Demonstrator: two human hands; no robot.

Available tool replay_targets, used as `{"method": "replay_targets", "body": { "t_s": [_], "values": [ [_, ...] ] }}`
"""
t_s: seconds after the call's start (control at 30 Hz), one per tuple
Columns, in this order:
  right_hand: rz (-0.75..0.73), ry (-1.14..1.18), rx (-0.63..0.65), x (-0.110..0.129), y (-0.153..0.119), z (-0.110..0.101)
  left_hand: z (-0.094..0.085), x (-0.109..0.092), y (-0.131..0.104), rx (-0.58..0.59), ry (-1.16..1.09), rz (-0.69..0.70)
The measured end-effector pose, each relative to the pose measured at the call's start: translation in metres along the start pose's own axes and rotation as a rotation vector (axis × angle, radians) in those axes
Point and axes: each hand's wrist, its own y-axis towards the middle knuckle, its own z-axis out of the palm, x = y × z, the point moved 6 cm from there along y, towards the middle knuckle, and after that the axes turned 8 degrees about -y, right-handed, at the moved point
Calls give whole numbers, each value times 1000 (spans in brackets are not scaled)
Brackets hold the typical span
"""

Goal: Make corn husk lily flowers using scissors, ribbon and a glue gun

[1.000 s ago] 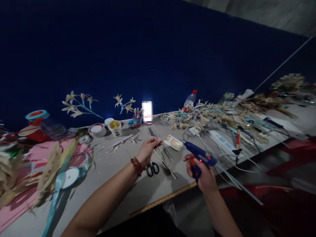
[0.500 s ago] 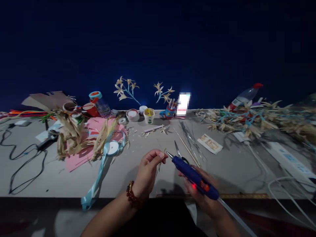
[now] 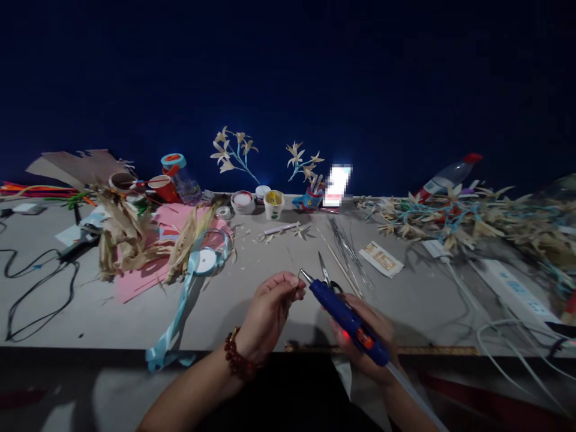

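Observation:
My right hand (image 3: pixel 366 336) is closed around a blue hot glue gun (image 3: pixel 344 315), its metal nozzle pointing up and left and a red light glowing on its side. A clear glue stick (image 3: pixel 411 387) runs out of its rear end. Fingertips pinched, my left hand (image 3: pixel 274 306) grips a thin wire (image 3: pixel 300 273) whose tip meets or nearly meets the nozzle. Most of that wire is hidden by the fingers. Scissors (image 3: pixel 324 270) with dark handles lie just behind the glue gun, partly covered by it.
Bare wires (image 3: pixel 344 246) and a paper packet (image 3: pixel 381 259) lie ahead on the right. Husk flowers (image 3: pixel 441 216) and a power strip (image 3: pixel 517 294) fill the far right. To the left are dried husks (image 3: pixel 128 240), pink paper (image 3: pixel 135 285) and a blue ribbon spool (image 3: pixel 206 261). Cups (image 3: pixel 273 207) stand at the back.
The view has shifted slightly. Both hands stay close together, and the glue gun's nozzle has come nearer to the wire tip in my left fingers.

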Motion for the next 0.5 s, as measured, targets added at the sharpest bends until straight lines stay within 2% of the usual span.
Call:
{"method": "replay_targets", "body": {
  "t_s": [0.07,0.17,0.23,0.33,0.5],
  "values": [
    [-113,-74,-29,-3,-2,-4,2,0,-2,6,-24,-52],
    [-260,-161,22,-9,-2,-11,3,-2,-5,3,-30,-104],
    [-289,-176,83,-14,2,-15,3,-5,-7,-9,-7,-116],
    [-301,-162,98,-18,10,-24,3,-7,-7,-11,38,-130],
    [-413,-217,128,-10,21,-28,4,-6,-6,19,84,-137]
  ]
}}
